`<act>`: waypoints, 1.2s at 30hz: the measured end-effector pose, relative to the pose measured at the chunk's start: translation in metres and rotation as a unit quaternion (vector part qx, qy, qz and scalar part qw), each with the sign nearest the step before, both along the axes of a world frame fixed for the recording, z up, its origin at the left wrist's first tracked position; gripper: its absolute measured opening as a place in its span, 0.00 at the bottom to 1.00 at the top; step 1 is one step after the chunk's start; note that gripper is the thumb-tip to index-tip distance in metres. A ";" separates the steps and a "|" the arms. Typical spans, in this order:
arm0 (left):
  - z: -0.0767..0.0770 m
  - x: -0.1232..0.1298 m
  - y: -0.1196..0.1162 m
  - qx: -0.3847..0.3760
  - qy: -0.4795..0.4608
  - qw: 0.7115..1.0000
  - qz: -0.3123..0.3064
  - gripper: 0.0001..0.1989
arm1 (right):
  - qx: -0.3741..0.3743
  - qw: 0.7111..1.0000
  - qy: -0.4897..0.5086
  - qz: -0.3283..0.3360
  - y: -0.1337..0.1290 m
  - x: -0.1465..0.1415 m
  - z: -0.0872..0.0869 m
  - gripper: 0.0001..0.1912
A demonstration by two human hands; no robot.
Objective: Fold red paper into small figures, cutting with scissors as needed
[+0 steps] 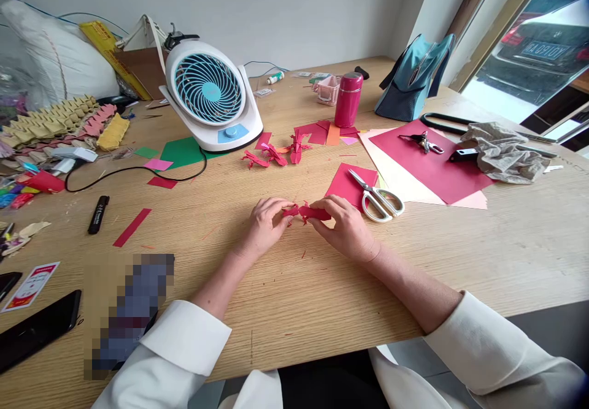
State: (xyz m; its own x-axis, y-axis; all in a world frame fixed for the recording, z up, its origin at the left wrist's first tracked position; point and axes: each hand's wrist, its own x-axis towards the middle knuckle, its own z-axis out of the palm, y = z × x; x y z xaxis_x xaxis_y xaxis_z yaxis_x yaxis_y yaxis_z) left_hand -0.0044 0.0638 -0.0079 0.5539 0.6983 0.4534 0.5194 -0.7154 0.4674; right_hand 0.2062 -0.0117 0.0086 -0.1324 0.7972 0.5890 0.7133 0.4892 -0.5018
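A small red folded paper figure (pixel 313 213) is held between my two hands, low over the wooden table. My left hand (pixel 269 222) pinches its left end with thumb and fingers. The right end is gripped by my right hand (pixel 344 225). Fingers cover part of the paper. Beyond my hands stand several similar red paper figures (pixel 276 154). White-handled scissors (pixel 383 204) lie just past my right hand, partly over a red paper sheet (pixel 346 182). A narrow red paper strip (pixel 132 227) lies on the left.
Behind are a white fan (pixel 211 96), a pink bottle (pixel 348 101) and a blue bag (pixel 411 81). Large red paper (pixel 427 164) with keys lies at right. A marker (pixel 98 214) and black phone (pixel 41 329) are at left, with a cord (pixel 138 168) beyond.
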 end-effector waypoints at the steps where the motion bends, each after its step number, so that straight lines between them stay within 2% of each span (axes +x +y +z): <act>1: -0.002 0.002 0.000 -0.001 0.010 1.000 0.008 0.11 | -0.005 1.000 -0.003 -0.002 0.000 0.000 0.000 0.07; 9: -0.003 0.012 -0.006 0.003 0.032 0.999 0.032 0.06 | -0.055 0.998 -0.032 -0.009 0.003 0.002 0.001 0.06; 13: -0.001 0.010 -0.007 -0.018 -0.030 0.999 0.020 0.07 | -0.068 0.996 -0.058 -0.013 0.003 0.003 0.001 0.05; 18: 0.002 0.007 -0.006 -0.023 -0.084 0.996 -0.003 0.08 | -0.062 0.995 -0.072 -0.010 0.004 0.004 0.000 0.05; 36: 0.002 0.008 -0.010 0.005 -0.058 0.998 -0.030 0.08 | -0.037 0.995 -0.091 0.026 0.002 0.003 -0.005 0.06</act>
